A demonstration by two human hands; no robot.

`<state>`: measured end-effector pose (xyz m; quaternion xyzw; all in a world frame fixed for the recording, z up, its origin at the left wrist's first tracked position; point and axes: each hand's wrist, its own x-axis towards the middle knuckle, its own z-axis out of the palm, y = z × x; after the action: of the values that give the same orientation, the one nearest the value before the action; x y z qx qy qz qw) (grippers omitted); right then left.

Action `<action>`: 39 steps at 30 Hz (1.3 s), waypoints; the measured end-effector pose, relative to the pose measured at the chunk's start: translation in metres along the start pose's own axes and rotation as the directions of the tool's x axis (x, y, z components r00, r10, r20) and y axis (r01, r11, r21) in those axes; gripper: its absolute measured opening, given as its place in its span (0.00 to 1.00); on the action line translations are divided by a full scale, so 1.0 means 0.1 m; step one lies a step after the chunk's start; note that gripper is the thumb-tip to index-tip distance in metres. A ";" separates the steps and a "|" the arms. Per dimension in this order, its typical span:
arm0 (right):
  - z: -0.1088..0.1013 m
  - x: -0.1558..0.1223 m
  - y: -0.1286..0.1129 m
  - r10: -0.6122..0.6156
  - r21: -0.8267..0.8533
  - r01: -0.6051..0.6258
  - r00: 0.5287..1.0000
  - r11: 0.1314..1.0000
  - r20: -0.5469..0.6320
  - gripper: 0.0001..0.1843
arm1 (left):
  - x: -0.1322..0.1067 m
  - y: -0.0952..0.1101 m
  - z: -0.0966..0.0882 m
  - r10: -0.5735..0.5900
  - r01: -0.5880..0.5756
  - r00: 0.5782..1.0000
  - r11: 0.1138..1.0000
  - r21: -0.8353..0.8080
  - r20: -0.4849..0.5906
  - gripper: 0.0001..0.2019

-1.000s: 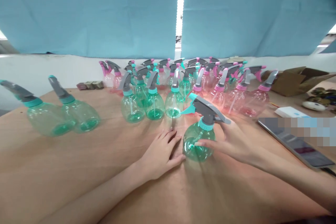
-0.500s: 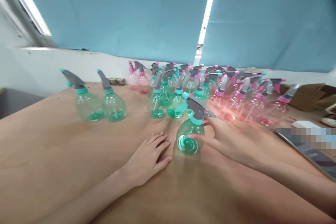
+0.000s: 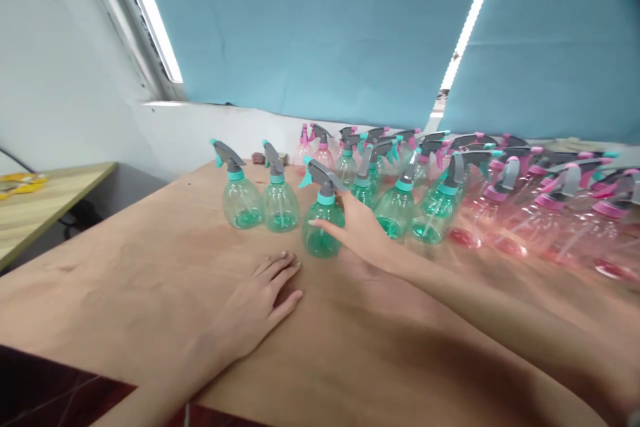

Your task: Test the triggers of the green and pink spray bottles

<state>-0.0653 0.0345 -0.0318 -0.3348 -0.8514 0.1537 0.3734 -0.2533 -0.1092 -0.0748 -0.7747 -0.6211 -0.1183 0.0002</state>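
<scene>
My right hand (image 3: 357, 230) is wrapped round the body of a green spray bottle (image 3: 320, 220) with a grey head and teal trigger, which stands upright on the brown table (image 3: 125, 260). Just left of it stand two more green spray bottles (image 3: 241, 185) (image 3: 279, 197), side by side. My left hand (image 3: 255, 303) lies flat on the table, fingers stretched out, holding nothing, a little in front of the held bottle.
Behind and to the right stands a crowd of several green spray bottles (image 3: 400, 193) and pink spray bottles (image 3: 505, 207). A wooden side table (image 3: 35, 203) with something yellow on it is at the far left. Blue curtains (image 3: 310, 27) hang behind.
My right hand has carried the green bottle leftward and away, next to the two separate green bottles. My view has swung left. My left hand has stayed flat on the table.
</scene>
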 end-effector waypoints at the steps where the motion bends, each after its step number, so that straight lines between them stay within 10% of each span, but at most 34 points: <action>1: 0.02 0.04 -0.01 0.010 -0.016 -0.010 1.000 1.000 0.004 0.27 | 0.00 0.00 0.01 0.004 -0.004 1.000 1.000 -0.005 -0.008 0.24; 25: 0.18 0.41 -0.03 0.102 -0.059 -0.100 0.994 0.993 0.028 0.32 | 0.22 0.23 0.10 0.056 -0.056 0.998 0.997 -0.048 0.003 0.21; 30: -0.10 0.09 0.03 0.006 -0.057 -0.008 0.999 0.998 -0.031 0.31 | 0.36 0.31 0.16 0.087 -0.086 0.996 0.994 -0.073 0.006 0.21; 39: -0.65 -0.13 0.35 0.177 -0.325 -0.193 0.981 0.926 -0.078 0.25 | 0.60 0.42 0.23 0.125 -0.124 0.992 0.989 -0.080 0.003 0.20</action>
<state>0.0050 0.0515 -0.0128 -0.4751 -0.8206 0.0351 0.3158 -0.1965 -0.0574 -0.0803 -0.8119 -0.5663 -0.1393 -0.0257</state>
